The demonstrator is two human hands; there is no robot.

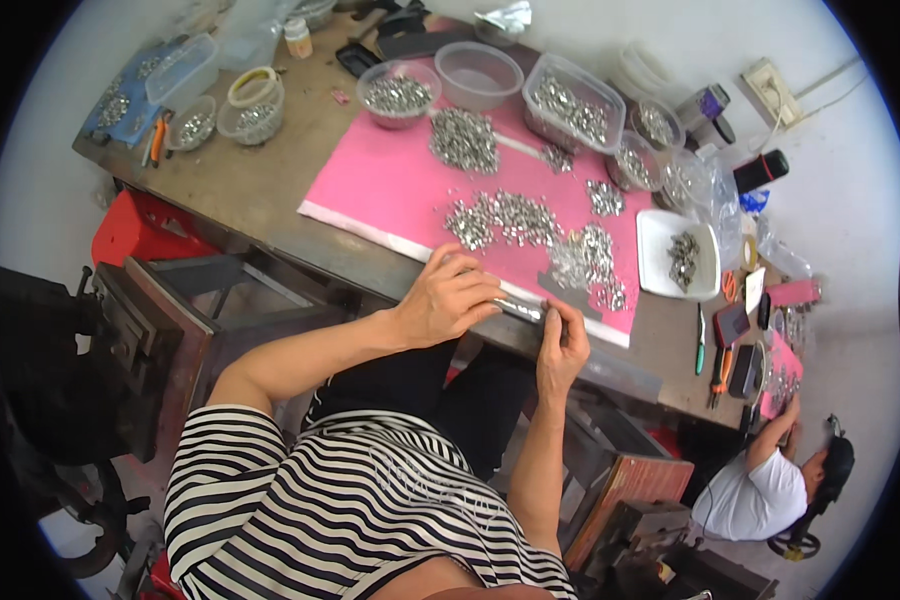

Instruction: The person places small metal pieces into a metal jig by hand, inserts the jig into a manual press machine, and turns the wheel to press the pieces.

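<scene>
Gripping left hand [452, 300]: one end of shiny strip [520, 308] is clasped.
Right hand [563, 345]: other end is pinched.
Shiny strip: is held between both hands, near front edge of pink mat [370, 175].

The pink sheet [370, 185] looks matt and smooth, like paper or thin cloth, with a dull white border. On it, the heaped small pieces [463, 140] look like bright, glossy metal and make a rough, glittering texture. At its near edge, the slim piece [520, 308] between the fingers [470, 295] has a shiny, silvery, metallic face. Around it, the brown counter [240, 185] is matt and mottled. Along its far edge, the tubs [560, 130] are smooth, see-through plastic; to its right lie a smooth white plastic tray [658, 284] and filmy, crinkled plastic bags [727, 215].
</scene>
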